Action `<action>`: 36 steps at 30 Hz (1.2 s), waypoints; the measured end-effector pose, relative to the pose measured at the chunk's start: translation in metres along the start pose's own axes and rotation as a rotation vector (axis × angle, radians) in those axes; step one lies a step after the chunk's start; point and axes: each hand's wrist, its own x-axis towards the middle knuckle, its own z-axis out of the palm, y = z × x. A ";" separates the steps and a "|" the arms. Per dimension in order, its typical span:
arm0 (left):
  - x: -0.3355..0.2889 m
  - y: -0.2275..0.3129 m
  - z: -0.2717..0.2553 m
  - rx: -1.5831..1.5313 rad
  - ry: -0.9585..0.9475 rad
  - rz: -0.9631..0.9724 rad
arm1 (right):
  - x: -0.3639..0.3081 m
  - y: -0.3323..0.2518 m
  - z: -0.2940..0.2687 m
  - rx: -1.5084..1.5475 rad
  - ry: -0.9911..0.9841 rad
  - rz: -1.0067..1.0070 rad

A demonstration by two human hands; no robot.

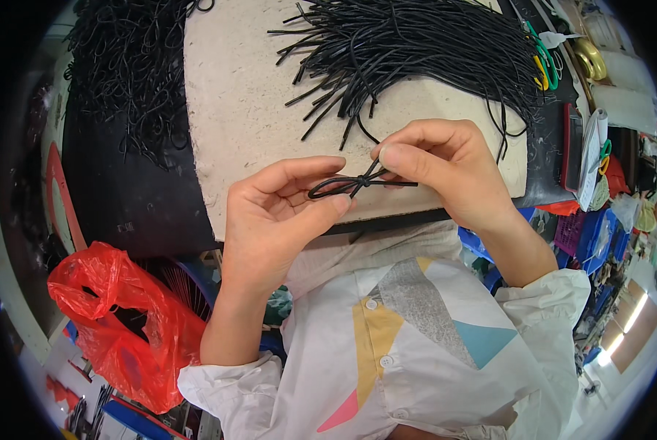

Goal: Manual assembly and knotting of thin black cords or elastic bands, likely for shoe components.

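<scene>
Above the near part of the pale board (pixel 244 95), both bare hands work at a thin black cord (pixel 363 180), tied in a small knot with loops and loose ends spreading from it. The left hand (pixel 269 209), over the board's near left part, has its thumb and curled fingers closed on the looped side beside the knot, the forefinger lifted apart from the thumb. The right hand (pixel 449 165), over the board's near right part, pinches a strand of the cord between thumb and forefinger. One black strand curves from the bundle of black cords (pixel 416 55) toward these fingers; whether it belongs to the knotted piece I cannot tell. That bundle lies across the far part of the board, its cut ends fanned out. Left of the board, a tangled heap of black cords (pixel 130 73) covers part of the dark surface (pixel 145 202). Off the board's near left corner is a crumpled red plastic bag (pixel 170 323); beyond its right edge are green-handled scissors (pixel 553 62).
</scene>
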 end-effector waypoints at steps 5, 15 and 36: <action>0.000 0.001 -0.001 -0.096 -0.037 -0.060 | 0.001 0.000 -0.002 0.037 0.022 0.024; 0.007 0.002 0.002 0.006 -0.102 -0.146 | 0.000 -0.008 0.002 0.031 -0.040 0.063; 0.028 0.064 -0.089 1.201 0.761 0.770 | 0.052 -0.026 -0.063 -1.411 0.497 -0.848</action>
